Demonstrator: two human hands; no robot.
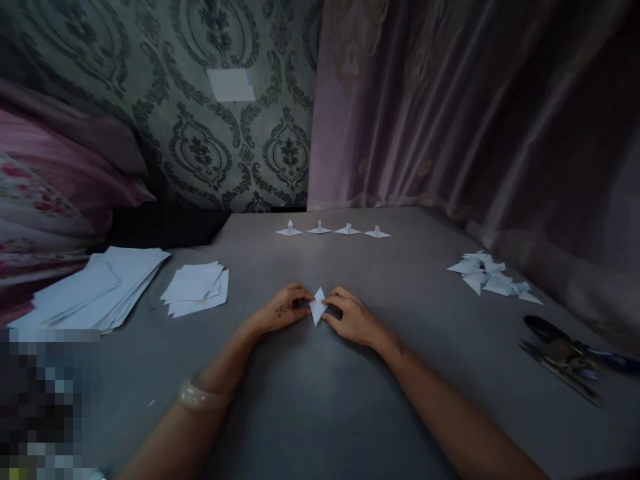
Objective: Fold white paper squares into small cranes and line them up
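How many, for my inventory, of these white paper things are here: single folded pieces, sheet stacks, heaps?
Folded papers in back row: 4
Folded paper between left hand and right hand: 1
Stacks of flat sheets: 2
Heap of folded pieces: 1
Total: 8, each stack or heap counted once

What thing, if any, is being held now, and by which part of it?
A folded white paper, held at its two sides: left hand on the left side, right hand on the right.
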